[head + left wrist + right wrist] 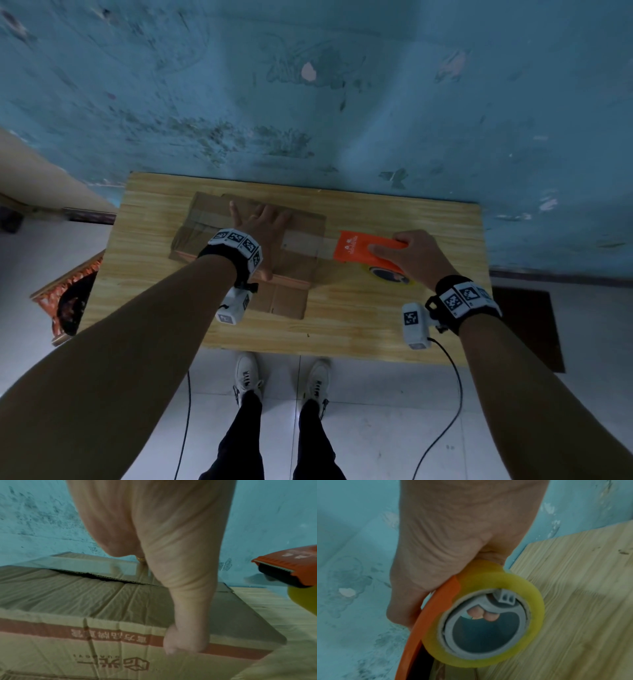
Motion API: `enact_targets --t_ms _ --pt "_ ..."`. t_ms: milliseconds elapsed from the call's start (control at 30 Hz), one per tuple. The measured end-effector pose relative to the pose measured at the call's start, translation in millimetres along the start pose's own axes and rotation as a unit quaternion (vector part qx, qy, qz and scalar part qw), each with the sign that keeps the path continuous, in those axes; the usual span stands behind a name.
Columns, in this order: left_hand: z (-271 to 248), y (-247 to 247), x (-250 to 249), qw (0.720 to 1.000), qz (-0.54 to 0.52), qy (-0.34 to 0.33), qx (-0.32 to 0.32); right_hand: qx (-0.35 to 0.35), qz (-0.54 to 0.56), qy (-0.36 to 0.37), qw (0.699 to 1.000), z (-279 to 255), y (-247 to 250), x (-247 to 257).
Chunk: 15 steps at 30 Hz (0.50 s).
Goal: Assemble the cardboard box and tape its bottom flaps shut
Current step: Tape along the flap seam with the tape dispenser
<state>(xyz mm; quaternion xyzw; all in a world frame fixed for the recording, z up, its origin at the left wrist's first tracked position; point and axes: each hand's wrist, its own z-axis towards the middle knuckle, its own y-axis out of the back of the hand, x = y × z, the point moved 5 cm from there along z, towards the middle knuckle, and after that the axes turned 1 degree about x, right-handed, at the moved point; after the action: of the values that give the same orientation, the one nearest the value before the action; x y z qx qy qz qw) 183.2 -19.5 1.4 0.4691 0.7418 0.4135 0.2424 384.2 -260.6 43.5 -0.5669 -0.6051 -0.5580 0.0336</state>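
Observation:
A brown cardboard box [294, 270] stands on the wooden table [370, 318] with its bottom flaps up and folded down. My left hand [262, 222] lies flat on the flaps with fingers spread, the thumb [181, 642] hooked over the near edge. A clear tape strip [308, 241] runs across the flaps to the right. My right hand [411, 253] grips an orange tape dispenser [364, 247] just past the box's right edge. Its yellowish tape roll [488, 628] shows in the right wrist view, fingertips seen through the core. In the left wrist view one far flap [82, 563] sits slightly raised.
The table stands against a worn blue wall [308, 85]. My feet [281, 380] are on white floor tiles at the table's near edge. A patterned item [68, 294] lies on the floor to the left. Cables [442, 411] hang from both wrist cameras.

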Motion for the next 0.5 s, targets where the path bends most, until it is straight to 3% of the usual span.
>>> enact_targets --t_ms 500 --pt "0 -3 -3 1.0 -0.004 0.017 0.001 0.008 -0.037 -0.028 0.999 8 -19 -14"
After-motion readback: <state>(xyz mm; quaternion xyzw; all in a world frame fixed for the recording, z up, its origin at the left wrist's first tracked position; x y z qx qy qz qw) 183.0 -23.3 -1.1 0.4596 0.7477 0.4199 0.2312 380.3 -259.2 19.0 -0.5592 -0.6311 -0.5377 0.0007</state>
